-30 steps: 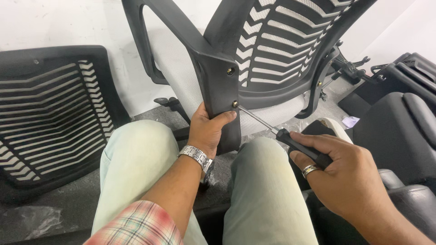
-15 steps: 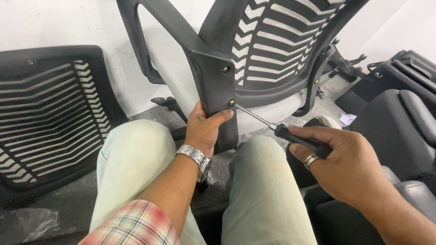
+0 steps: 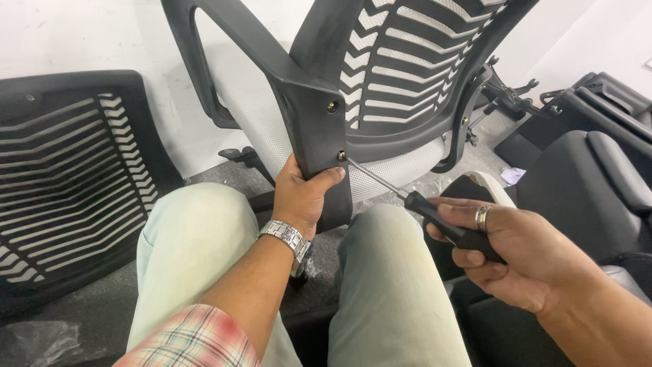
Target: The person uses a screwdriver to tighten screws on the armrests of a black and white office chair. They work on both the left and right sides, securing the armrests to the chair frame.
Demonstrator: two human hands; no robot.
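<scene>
Little has shifted since the earlier frames: the right hand [image 3: 526, 261] has stayed wrapped around the black handle of the screwdriver [image 3: 435, 211], its shaft reaching up to the lower screw [image 3: 341, 156]. The left hand [image 3: 303, 194] is closed around the bottom of the black armrest bracket [image 3: 319, 122], steadying it between the person's knees.

Judging by this, the step in hand is driving the lower screw into the bracket; the upper screw [image 3: 332, 107] already sits in its hole. Turning calls for keeping the shaft in line with the screw and the bracket held firm.

Room is tight. The slatted chair back [image 3: 407, 68] rises close behind the bracket, a second slatted back [image 3: 61, 183] leans by the wall at the left, and dark seat cushions [image 3: 584, 190] crowd the right, leaving the right elbow little space on the floor [image 3: 75, 319].
</scene>
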